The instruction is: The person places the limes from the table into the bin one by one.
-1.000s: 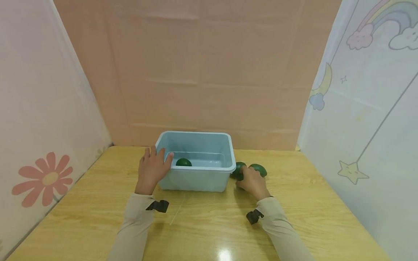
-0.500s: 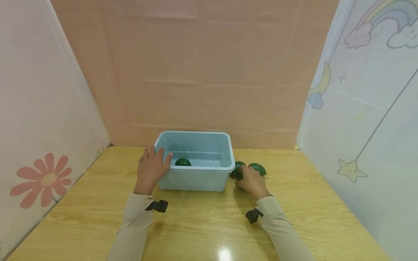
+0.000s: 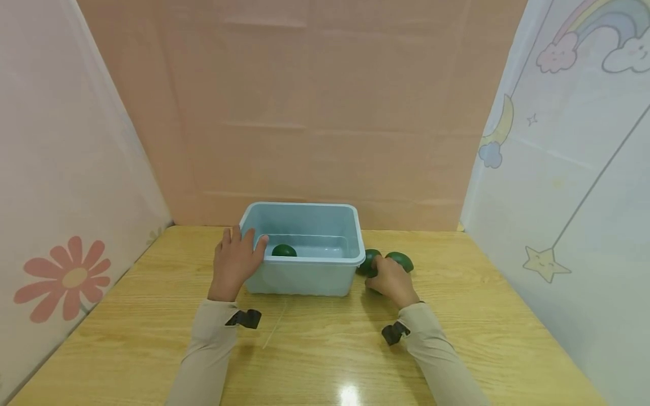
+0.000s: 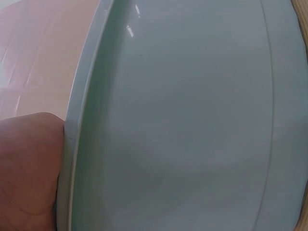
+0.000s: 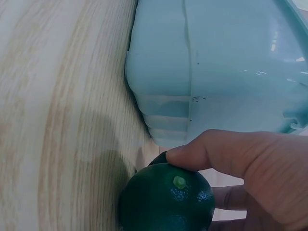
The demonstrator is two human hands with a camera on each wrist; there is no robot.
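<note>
In the head view my left hand [image 3: 235, 265] rests at the left end of a light blue plastic bin [image 3: 304, 276], its fingers spread and the thumb over the rim. The left wrist view has part of that hand [image 4: 29, 173] against the rim. One dark green avocado [image 3: 284, 250] lies inside the bin. Right of the bin, my right hand [image 3: 393, 282] holds an avocado [image 5: 166, 199] low by the table, thumb on top and fingers behind. Two more avocados stand close to this hand: one beside the bin [image 3: 368, 263], another farther right [image 3: 401, 260].
The bin stands upright on a wood-grain table [image 3: 315, 355], near the pinkish-brown back sheet [image 3: 315, 141]. Printed side panels, one with a flower [image 3: 73, 276] and one with a star [image 3: 547, 264], flank the table. A dark strap fitting [image 3: 246, 318] sits at my left wrist.
The head view has shifted very slightly. Both hands, the bin and the avocados keep their places.
</note>
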